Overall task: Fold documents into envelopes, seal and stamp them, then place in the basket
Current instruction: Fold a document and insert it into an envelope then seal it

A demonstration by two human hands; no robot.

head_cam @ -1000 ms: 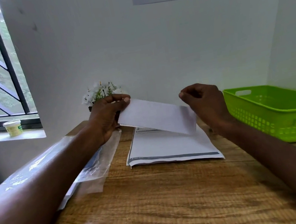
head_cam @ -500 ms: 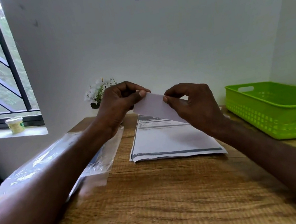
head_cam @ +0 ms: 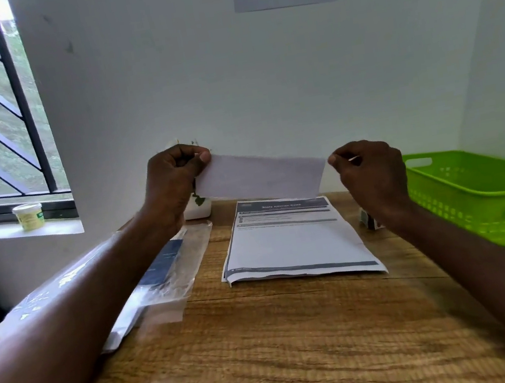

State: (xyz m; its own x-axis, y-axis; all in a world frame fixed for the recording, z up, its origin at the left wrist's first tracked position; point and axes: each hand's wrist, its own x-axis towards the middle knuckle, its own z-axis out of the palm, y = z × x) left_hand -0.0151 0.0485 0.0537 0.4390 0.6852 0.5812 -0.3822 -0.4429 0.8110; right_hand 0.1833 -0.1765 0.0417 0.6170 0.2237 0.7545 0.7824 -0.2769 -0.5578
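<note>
Above the table (head_cam: 270, 354), one envelope (head_cam: 260, 176) runs left to right, its right end dipping, pinched at the left end by the left hand (head_cam: 174, 184). The right hand (head_cam: 370, 172), fingers curled, is at its right end; whether it grips is unclear. One paper stack (head_cam: 292, 244) lies below, one basket (head_cam: 490, 196) right.

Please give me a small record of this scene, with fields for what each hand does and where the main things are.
left hand: pinches left end of envelope
right hand: at envelope's right end, grip unclear
envelope: held up above the documents
documents: stacked flat on table
basket: green, on the right
plastic sleeve: lies left of documents
</note>
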